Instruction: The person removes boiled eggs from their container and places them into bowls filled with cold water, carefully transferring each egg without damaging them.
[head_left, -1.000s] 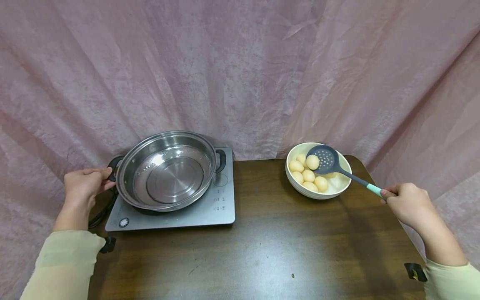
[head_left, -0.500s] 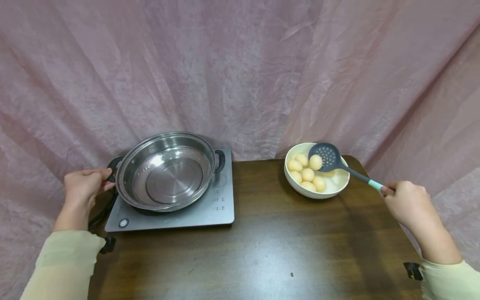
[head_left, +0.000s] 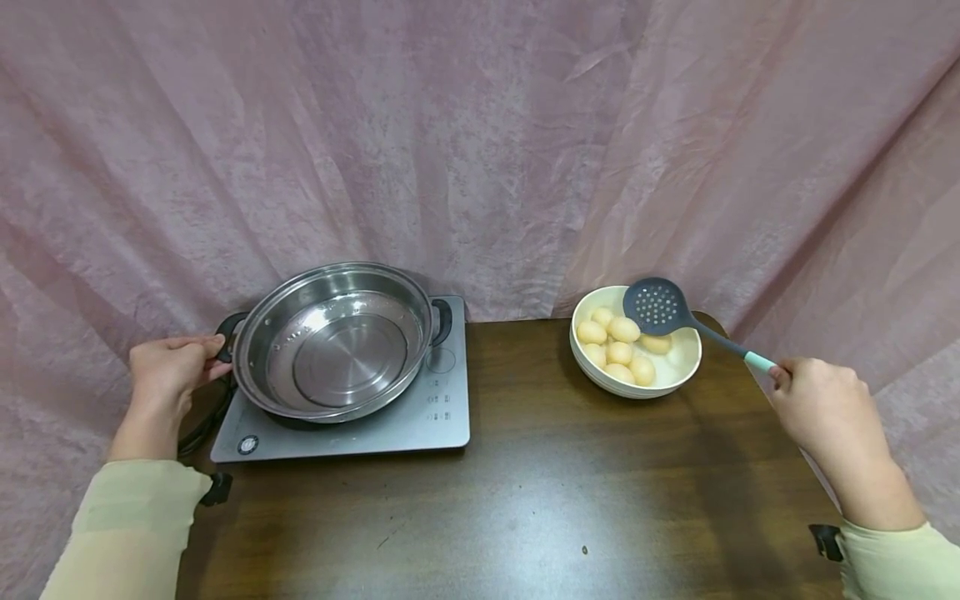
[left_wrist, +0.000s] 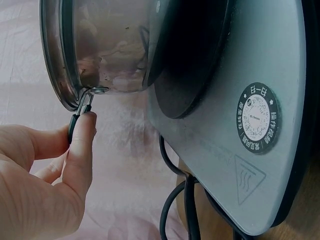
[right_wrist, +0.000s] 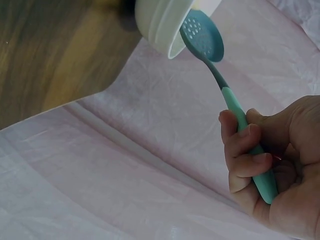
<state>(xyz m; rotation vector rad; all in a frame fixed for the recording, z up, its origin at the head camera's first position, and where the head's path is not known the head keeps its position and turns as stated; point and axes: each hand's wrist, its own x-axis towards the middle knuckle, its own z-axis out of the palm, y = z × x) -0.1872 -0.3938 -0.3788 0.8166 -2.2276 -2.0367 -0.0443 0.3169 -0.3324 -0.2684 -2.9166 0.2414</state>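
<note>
My left hand point(head_left: 171, 367) pinches the black side handle point(left_wrist: 75, 122) of a wide steel pot point(head_left: 247, 367) between thumb and fingers. The pot sits on a silver induction cooker point(head_left: 420, 429), with what looks like clear water in it. My right hand point(head_left: 825, 408) grips the mint-green handle point(right_wrist: 245, 125) of a skimmer. Its grey perforated head point(head_left: 658, 307) is tilted over the far right rim of a cream bowl point(head_left: 678, 379), with nothing on its visible face. Several pale yellow, egg-like balls point(head_left: 618, 354) lie in the bowl, mostly toward its left side.
Black cables point(left_wrist: 187, 200) run beside the cooker's left end. The brown wooden table point(head_left: 525, 500) ends in a rounded corner just right of the bowl. A pink curtain point(head_left: 480, 167) hangs close behind the pot and bowl.
The skimmer head has moved up and right toward the bowl's rim. A ball that overlapped it before now lies among the others. My left hand and the pot stay put.
</note>
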